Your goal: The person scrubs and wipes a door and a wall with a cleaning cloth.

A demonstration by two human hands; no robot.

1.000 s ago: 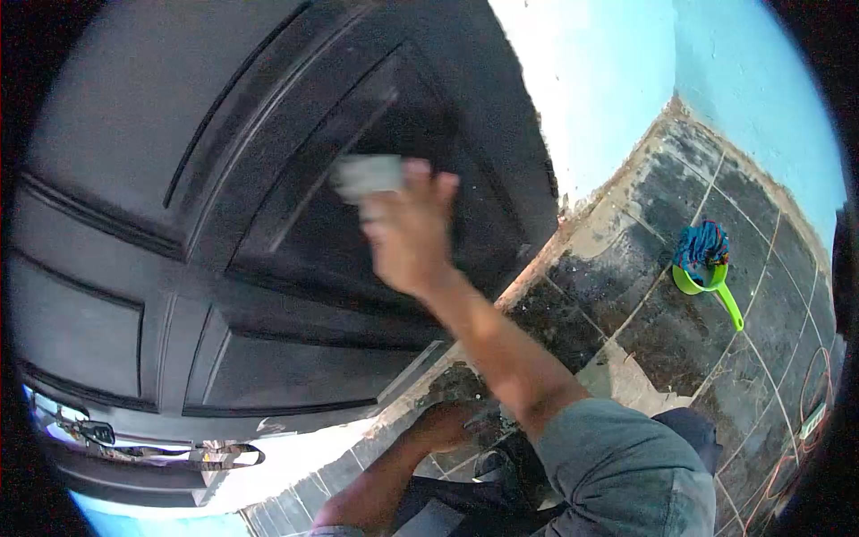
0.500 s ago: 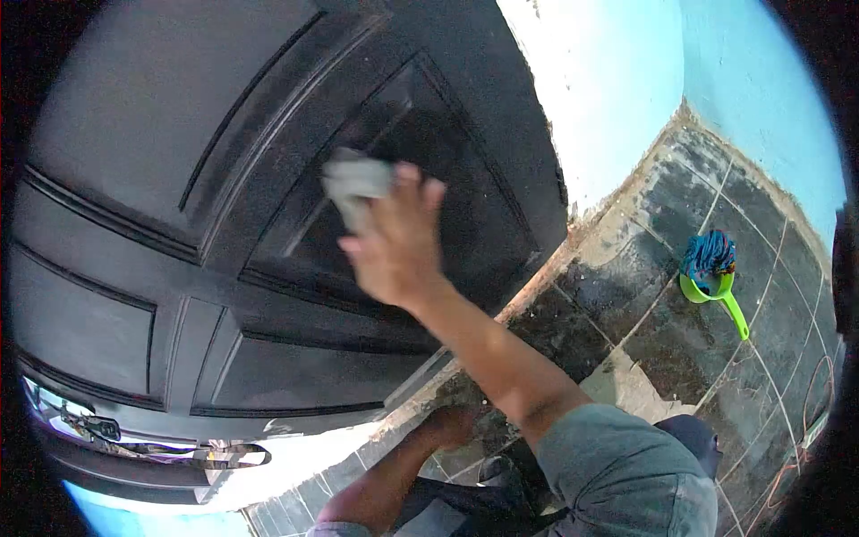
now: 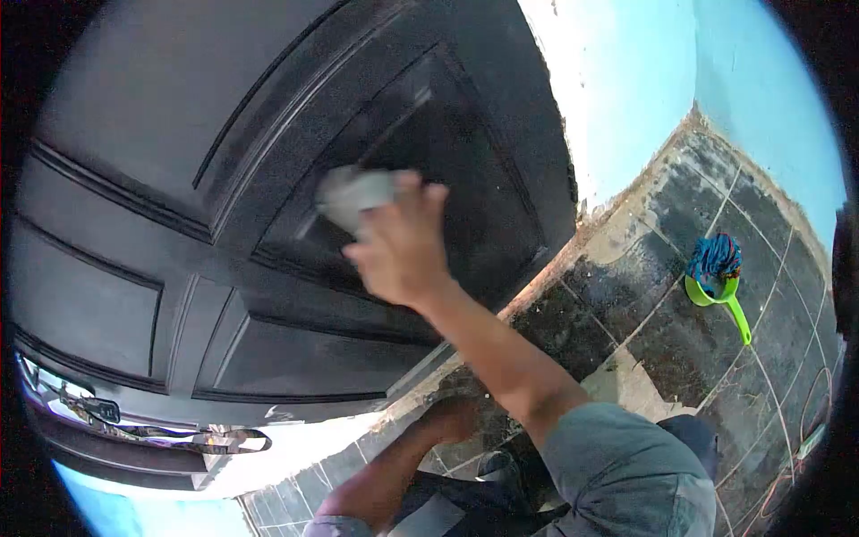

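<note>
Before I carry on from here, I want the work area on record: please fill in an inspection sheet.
Surface: dark panelled door, with paler streaks beside the moulding.
Job's things: pale grey pad, motion-blurred, at the door panel; its material cannot be told.
Clutter: green dipper on the floor, a bunched blue cloth partly in it.
Hands: right hand holds the pad; left hand is low near the door's bottom edge, its grip unclear.
Cables: thin orange cord on the floor at the far right, well apart from both hands.
Surroundings: dark floor tiles, stained and with a pale, jagged patch; light blue wall.
</note>
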